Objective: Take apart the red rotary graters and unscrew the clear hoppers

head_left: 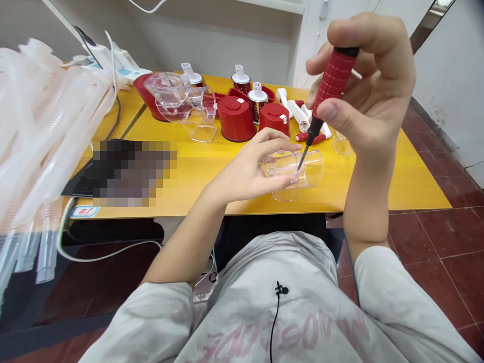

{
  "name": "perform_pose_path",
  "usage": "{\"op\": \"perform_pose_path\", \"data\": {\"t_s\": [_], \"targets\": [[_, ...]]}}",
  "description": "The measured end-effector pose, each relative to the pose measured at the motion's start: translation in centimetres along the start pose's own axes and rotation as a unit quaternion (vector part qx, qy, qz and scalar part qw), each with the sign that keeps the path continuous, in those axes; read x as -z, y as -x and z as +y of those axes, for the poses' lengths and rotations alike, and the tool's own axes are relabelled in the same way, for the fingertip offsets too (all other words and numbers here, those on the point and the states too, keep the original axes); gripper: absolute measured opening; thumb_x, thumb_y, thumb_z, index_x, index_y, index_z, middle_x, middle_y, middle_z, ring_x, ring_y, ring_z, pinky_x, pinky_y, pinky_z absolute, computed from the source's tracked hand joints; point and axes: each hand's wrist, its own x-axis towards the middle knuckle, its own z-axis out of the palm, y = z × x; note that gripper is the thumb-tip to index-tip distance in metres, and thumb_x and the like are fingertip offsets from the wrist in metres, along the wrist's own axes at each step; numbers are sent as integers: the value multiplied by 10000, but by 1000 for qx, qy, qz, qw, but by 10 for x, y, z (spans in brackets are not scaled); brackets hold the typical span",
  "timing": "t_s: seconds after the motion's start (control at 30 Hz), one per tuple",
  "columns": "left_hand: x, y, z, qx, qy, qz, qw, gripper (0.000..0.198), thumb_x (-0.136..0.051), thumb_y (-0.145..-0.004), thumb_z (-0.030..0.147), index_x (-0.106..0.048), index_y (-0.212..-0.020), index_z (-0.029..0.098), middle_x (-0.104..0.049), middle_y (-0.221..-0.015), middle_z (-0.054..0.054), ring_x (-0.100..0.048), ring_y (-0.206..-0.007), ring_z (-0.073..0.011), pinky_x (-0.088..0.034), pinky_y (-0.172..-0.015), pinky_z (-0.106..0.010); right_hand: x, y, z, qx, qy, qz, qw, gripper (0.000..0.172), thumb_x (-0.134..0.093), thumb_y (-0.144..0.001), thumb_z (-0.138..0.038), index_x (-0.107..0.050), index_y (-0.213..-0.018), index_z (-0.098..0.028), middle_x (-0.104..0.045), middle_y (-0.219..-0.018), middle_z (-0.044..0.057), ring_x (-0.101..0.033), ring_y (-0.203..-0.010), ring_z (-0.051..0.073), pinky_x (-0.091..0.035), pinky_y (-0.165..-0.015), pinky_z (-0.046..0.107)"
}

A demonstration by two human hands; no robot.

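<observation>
My right hand [370,80] is raised and grips a screwdriver [333,80] by its red handle, with the fingers wrapped round the top. The shaft slants down to the left, and its tip meets a clear plastic part [312,169] near the table's front edge. My left hand [260,166] holds that part from the left, thumb low and fingers over the top. The part lies on its side; what is at the screwdriver's tip is too small to tell.
Red cups [236,118], white-topped metal drums [258,98], white handles [298,116] and other clear parts [200,111] stand behind on the yellow table [189,184]. A dark device [109,166] and long plastic bags [56,126] are at the left.
</observation>
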Motion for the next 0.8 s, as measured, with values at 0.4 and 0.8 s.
{"op": "perform_pose_path", "data": {"t_s": [0.4,0.8], "targets": [[1,-1,8,-100,-77,-22,992,485,-787,-1092,503,-853,-1505,257,-808,-1540,-144,-742,-1456,-354,-606,-1332,-539,-34,42,39,110,-118,90,983,693,-914,-1012,-580,-648,-1650,-529,-546,-1871,-56,-867,-1059,173,-818,-789,341],[0,-1,12,-48,-37,-35,998,421,-822,-1052,534,-895,-1365,262,-762,-1620,-132,-703,-1553,-349,-530,-1434,-543,-43,65,19,-4,-71,160,984,890,-863,-963,-801,-512,-1755,-597,-396,-2016,-111,-835,-1454,312,-843,-892,373]]}}
